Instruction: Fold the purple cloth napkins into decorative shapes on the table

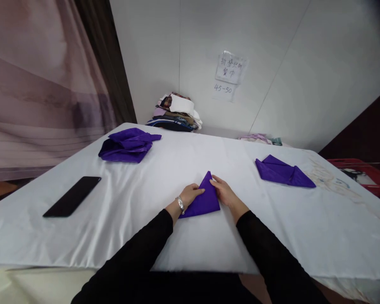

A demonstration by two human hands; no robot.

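A purple cloth napkin, folded into a triangle with its tip pointing away from me, is between my hands near the front middle of the table. My left hand grips its left edge, thumb on top. On the right edge, close to the tip, my right hand pinches the fabric with the thumb over it. The fingers beneath the cloth are partly hidden. Another folded purple napkin lies off to the right. A loose heap of purple napkins sits at the back left.
The table wears a white cloth. A black flat panel rests at the left. Folded clothes are stacked by the back wall, with more fabric to their right. A red basket stands beyond the right edge.
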